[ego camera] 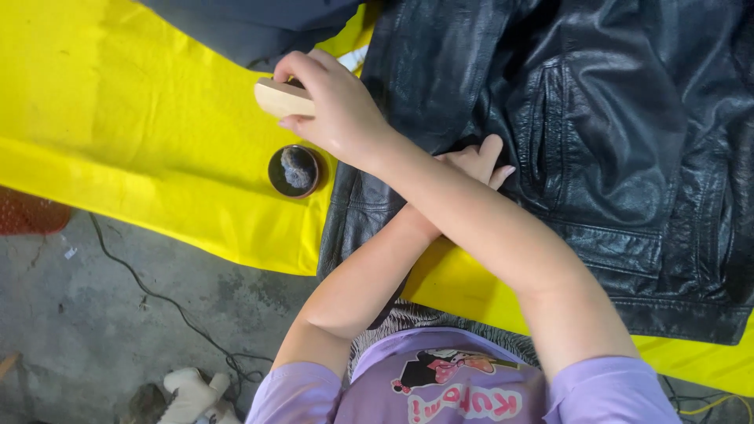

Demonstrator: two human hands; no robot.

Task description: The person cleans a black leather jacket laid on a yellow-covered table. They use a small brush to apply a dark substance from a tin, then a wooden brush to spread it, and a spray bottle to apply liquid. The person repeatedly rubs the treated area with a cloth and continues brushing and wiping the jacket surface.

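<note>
Here the right hand (334,110) apparently grips a wooden brush (283,99).

The right hand (334,106), clasping a wooden brush (283,99), crosses over the left forearm, so the left hand (475,163) is hemmed in beneath it, flat on the black leather jacket (620,149). At 7 o'clock from the brush, just beside it, a small round tin (294,171) stands in the way. From 8 to 10 o'clock the yellow sheet (118,118) lies bare and open. At 12 o'clock dark cloth (243,23) bounds the sheet; the jacket fills 3 o'clock.
</note>
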